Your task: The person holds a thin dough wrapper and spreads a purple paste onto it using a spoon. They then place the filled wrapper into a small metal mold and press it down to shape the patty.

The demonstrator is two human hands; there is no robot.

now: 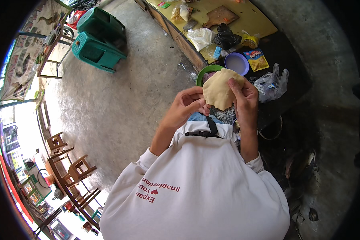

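Observation:
A flat, roundish sheet of pale dough (220, 90) with an uneven edge is held up in front of me. My right hand (246, 98) grips its right side, thumb on top and the other fingers behind. At the left edge, my left hand (188, 105) has its fingers bent and closed against the dough; part of their contact is hidden. Behind the dough sits a green bowl (200, 77) with something pinkish in it, partly covered. Just beyond stands a purple bowl (237, 64) of whitish liquid.
On the yellowish table (257, 18) lie a wooden cutting board (221, 17), a white plastic bag (201, 38), a black bag (227, 37) and a yellow-blue packet (256, 59). A clear plastic bag (272, 84) lies to the right. Green plastic stools (96, 50) stand far left.

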